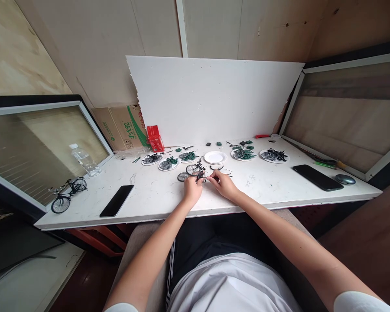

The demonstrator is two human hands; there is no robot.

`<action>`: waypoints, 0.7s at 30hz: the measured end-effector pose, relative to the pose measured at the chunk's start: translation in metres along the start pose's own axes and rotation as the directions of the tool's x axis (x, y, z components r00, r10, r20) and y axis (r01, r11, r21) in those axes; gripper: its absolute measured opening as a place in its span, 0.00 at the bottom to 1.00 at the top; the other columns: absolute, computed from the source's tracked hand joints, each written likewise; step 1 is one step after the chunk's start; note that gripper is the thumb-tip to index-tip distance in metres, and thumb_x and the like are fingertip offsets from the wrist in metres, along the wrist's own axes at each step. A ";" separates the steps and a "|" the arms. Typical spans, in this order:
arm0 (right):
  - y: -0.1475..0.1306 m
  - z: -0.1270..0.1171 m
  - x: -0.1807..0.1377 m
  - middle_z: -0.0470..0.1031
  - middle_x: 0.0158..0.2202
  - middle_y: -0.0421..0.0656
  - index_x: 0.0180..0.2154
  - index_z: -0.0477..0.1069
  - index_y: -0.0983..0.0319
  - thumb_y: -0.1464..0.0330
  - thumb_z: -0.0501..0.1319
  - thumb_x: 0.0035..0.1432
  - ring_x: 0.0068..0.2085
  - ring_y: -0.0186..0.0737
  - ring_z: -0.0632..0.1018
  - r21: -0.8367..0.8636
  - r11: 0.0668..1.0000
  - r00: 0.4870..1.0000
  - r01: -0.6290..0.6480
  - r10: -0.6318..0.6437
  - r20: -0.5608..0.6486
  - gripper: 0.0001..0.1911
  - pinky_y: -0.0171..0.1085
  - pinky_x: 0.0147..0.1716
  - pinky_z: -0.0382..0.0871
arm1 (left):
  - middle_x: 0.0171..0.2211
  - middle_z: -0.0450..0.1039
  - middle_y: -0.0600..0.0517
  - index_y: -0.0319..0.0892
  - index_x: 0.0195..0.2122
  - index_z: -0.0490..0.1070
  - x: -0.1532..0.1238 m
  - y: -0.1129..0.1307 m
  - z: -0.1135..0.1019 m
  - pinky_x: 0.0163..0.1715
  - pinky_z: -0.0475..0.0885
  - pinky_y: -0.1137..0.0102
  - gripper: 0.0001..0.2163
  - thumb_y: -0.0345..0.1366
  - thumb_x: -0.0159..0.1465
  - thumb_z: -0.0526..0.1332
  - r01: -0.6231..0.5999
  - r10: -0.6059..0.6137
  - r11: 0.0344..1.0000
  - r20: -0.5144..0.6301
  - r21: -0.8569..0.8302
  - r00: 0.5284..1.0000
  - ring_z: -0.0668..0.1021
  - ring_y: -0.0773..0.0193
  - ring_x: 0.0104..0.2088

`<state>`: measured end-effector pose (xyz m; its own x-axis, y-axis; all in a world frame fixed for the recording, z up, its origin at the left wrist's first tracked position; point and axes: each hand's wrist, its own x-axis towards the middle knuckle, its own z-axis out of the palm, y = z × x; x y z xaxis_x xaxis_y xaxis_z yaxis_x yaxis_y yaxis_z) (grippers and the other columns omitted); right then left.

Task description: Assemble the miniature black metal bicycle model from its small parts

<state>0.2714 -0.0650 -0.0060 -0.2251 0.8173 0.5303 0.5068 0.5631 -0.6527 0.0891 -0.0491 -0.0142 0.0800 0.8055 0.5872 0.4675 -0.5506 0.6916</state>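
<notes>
A small black model bicycle (193, 170), partly built, is in front of me at the middle of the white table. My left hand (193, 188) is closed on its lower frame, and the fingers hide part of it. Just to the right, my right hand (223, 184) pinches close to the bicycle's end; whatever is between its fingertips is too small to make out. A few thin black parts (217, 167) lie just beyond my right hand. A white paper plate (215, 157) sits behind them.
Plates of black parts (274, 155) and green parts (168, 163) line the table's back. A finished model bicycle (68, 193) and a phone (117, 200) are at left, near a water bottle (84, 159). Another phone (317, 177) and a mouse (345, 179) are at right.
</notes>
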 end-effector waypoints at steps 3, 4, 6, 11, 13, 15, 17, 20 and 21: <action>0.001 0.000 0.000 0.79 0.34 0.44 0.37 0.68 0.58 0.51 0.55 0.69 0.30 0.41 0.75 -0.007 1.000 1.000 -0.003 0.003 0.000 0.18 0.38 0.31 0.65 | 0.51 0.82 0.44 0.42 0.52 0.79 0.000 0.000 0.000 0.58 0.75 0.53 0.16 0.25 0.64 0.62 -0.002 0.002 1.000 -0.001 -0.008 1.000 0.82 0.51 0.54; 0.001 0.000 0.000 0.79 0.34 0.44 0.37 0.68 0.58 0.51 0.55 0.69 0.29 0.41 0.75 -0.005 1.000 1.000 -0.004 0.004 -0.001 0.18 0.38 0.31 0.65 | 0.51 0.82 0.43 0.42 0.51 0.79 0.000 0.000 0.000 0.58 0.75 0.54 0.16 0.24 0.64 0.63 -0.002 0.002 1.000 -0.003 -0.010 1.000 0.82 0.51 0.54; 0.001 0.000 0.000 0.79 0.33 0.43 0.37 0.68 0.58 0.51 0.56 0.69 0.29 0.41 0.75 0.001 1.000 1.000 -0.006 0.006 -0.006 0.17 0.37 0.32 0.65 | 0.51 0.82 0.43 0.42 0.51 0.79 0.001 0.001 0.000 0.58 0.76 0.55 0.15 0.24 0.64 0.63 -0.007 0.007 1.000 -0.005 -0.009 1.000 0.82 0.51 0.53; -0.001 0.001 0.000 0.78 0.34 0.43 0.38 0.65 0.57 0.54 0.53 0.71 0.31 0.42 0.75 -0.012 1.000 1.000 0.012 -0.012 0.020 0.15 0.37 0.32 0.64 | 0.50 0.82 0.43 0.41 0.51 0.79 0.000 0.005 -0.001 0.57 0.76 0.55 0.16 0.23 0.64 0.63 -0.035 0.035 0.999 -0.002 0.034 0.999 0.83 0.51 0.52; -0.001 0.002 0.000 0.77 0.35 0.43 0.39 0.65 0.58 0.55 0.52 0.72 0.32 0.42 0.75 -0.015 1.000 0.999 0.027 -0.027 0.034 0.14 0.38 0.33 0.65 | 0.49 0.82 0.42 0.41 0.51 0.79 0.000 0.007 -0.002 0.56 0.77 0.55 0.16 0.23 0.64 0.63 -0.039 0.039 0.998 0.000 0.054 0.999 0.83 0.51 0.52; -0.002 0.002 0.000 0.77 0.36 0.44 0.40 0.64 0.58 0.55 0.53 0.71 0.33 0.42 0.76 -0.009 0.999 0.999 0.035 -0.035 0.036 0.13 0.38 0.33 0.66 | 0.49 0.82 0.43 0.41 0.51 0.79 0.000 0.008 -0.002 0.56 0.77 0.55 0.16 0.23 0.64 0.62 -0.045 0.045 0.996 0.000 0.070 0.999 0.83 0.50 0.52; -0.002 0.002 0.000 0.77 0.37 0.44 0.41 0.64 0.58 0.55 0.54 0.70 0.33 0.42 0.76 0.002 0.999 0.999 0.039 -0.039 0.030 0.13 0.38 0.33 0.67 | 0.48 0.83 0.43 0.42 0.51 0.79 0.000 0.009 -0.003 0.57 0.76 0.55 0.16 0.23 0.64 0.62 -0.053 0.053 0.995 -0.001 0.084 0.999 0.83 0.50 0.52; -0.002 0.002 -0.001 0.78 0.37 0.44 0.41 0.64 0.58 0.56 0.55 0.70 0.33 0.42 0.76 0.021 0.998 0.998 0.058 -0.058 0.020 0.12 0.38 0.33 0.67 | 0.49 0.83 0.42 0.41 0.51 0.79 0.000 0.009 -0.003 0.57 0.76 0.55 0.16 0.23 0.64 0.62 -0.058 0.058 0.995 0.002 0.084 0.998 0.83 0.50 0.52; -0.002 0.002 -0.001 0.78 0.38 0.44 0.41 0.64 0.58 0.56 0.55 0.70 0.34 0.42 0.76 0.029 0.998 0.998 0.063 -0.063 0.018 0.12 0.38 0.34 0.67 | 0.49 0.82 0.42 0.41 0.51 0.79 0.000 0.009 -0.002 0.57 0.76 0.55 0.16 0.23 0.64 0.62 -0.060 0.060 0.995 0.004 0.075 0.998 0.83 0.50 0.52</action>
<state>0.2686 -0.0669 -0.0061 -0.2718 0.7823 0.5605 0.4676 0.6164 -0.6335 0.0914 -0.0544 -0.0065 0.1117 0.7719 0.6258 0.5270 -0.5799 0.6213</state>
